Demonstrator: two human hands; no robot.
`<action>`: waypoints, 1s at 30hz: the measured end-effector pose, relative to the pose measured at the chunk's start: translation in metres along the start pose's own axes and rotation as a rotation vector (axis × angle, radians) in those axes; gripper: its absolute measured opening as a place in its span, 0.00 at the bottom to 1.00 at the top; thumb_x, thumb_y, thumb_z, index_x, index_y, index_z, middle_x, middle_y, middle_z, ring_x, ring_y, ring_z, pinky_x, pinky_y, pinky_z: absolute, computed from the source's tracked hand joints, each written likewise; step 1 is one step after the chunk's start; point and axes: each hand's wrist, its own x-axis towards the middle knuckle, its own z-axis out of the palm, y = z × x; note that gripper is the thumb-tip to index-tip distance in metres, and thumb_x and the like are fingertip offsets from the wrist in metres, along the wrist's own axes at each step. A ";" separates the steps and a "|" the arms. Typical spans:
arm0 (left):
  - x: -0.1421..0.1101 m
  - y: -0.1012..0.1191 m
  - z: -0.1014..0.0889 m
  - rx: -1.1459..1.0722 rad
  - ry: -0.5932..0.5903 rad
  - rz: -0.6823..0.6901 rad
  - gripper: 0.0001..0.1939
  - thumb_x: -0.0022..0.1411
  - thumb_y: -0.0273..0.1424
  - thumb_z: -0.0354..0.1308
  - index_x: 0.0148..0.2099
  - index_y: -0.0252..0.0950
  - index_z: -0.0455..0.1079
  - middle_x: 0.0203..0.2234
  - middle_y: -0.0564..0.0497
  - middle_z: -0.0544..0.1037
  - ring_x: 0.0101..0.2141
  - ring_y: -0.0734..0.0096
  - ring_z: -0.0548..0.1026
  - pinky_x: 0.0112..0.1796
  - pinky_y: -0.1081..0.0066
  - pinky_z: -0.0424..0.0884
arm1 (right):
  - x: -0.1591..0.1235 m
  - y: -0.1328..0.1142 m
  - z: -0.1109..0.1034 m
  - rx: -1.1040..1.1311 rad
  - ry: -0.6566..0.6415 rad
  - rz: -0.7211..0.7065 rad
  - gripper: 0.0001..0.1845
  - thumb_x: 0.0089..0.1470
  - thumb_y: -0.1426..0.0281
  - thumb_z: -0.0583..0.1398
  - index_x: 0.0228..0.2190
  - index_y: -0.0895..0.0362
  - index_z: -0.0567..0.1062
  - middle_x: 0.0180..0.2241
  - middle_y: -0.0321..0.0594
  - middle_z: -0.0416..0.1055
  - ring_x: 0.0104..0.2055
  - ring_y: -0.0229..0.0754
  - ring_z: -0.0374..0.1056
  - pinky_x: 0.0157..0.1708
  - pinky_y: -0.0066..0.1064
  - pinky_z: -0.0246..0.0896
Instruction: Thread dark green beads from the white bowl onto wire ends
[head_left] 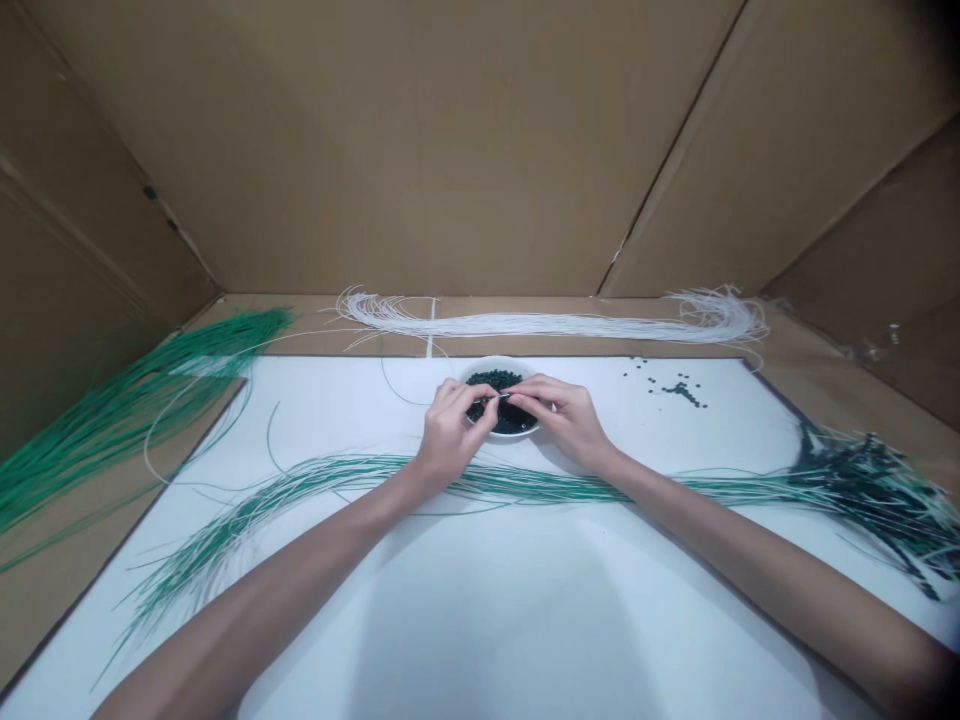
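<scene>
A white bowl (517, 434) holds many small dark green beads (495, 379). Over its left rim, my left hand (452, 424) is closed in a pinch on a thin strand (484, 400). My right hand (566, 412) pinches from the other side, its fingertips meeting the left ones above the beads. Whatever small piece sits in the right fingertips is too tiny to make out. Beneath both forearms, a long bundle of green and white strands (540, 484) lies across the white board. Dark beaded ends (877, 490) cluster at the bundle's right.
Loose dark beads (681, 392) are scattered right of the bowl. Behind it stretches a bundle of white strands (555, 326). Green strands (142, 400) lie at the left, over the edge of the white board (510, 610). Cardboard walls (420, 150) enclose the back and sides.
</scene>
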 end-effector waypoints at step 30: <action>0.000 0.001 -0.001 -0.010 0.001 -0.003 0.04 0.56 0.28 0.52 0.34 0.35 0.67 0.25 0.52 0.72 0.28 0.74 0.65 0.31 0.74 0.65 | 0.001 -0.001 0.000 0.011 0.004 0.040 0.09 0.49 0.66 0.57 0.29 0.54 0.77 0.32 0.39 0.74 0.36 0.40 0.67 0.41 0.34 0.60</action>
